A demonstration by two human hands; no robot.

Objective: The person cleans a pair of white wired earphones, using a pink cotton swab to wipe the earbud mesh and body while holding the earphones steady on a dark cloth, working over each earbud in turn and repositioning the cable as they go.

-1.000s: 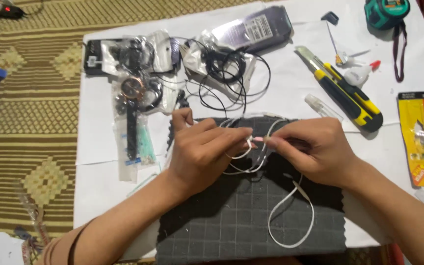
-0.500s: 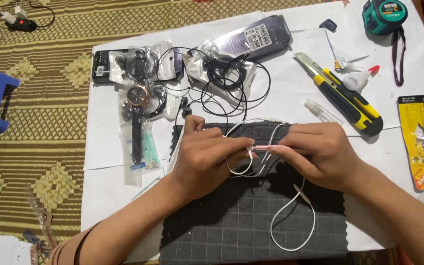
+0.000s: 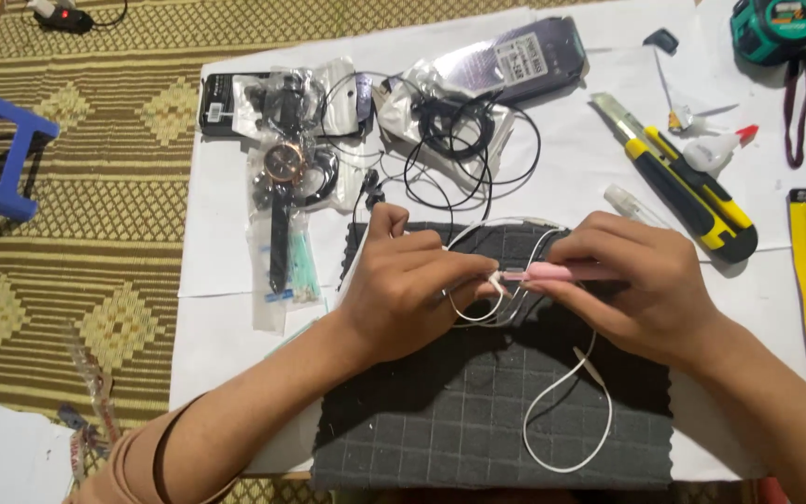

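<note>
Pinching white cable (image 3: 566,425) on grey mat (image 3: 422,439), left hand (image 3: 403,289) | right hand (image 3: 641,285) gripping pink tool (image 3: 552,272) at cable | clear bag (image 3: 282,233) left of mat holds wristwatch (image 3: 282,168).

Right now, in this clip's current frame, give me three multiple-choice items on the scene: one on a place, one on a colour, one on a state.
1. Where does the tape measure lie?
A. far right corner of the table
B. on the dark mat
C. on the floor rug

2. What colour is the thin tool in the right hand?
A. green
B. pink
C. blue

3. How is the white cable held?
A. lying untouched
B. pinched by the left hand at the tool's tip
C. coiled in a bag

Answers: 1 A, it sits at the top right beside the utility knife. 2 B, the shaft under the fingers is pink. 3 B, the left fingers grip the cable over the dark mat while its loop trails down.
</note>
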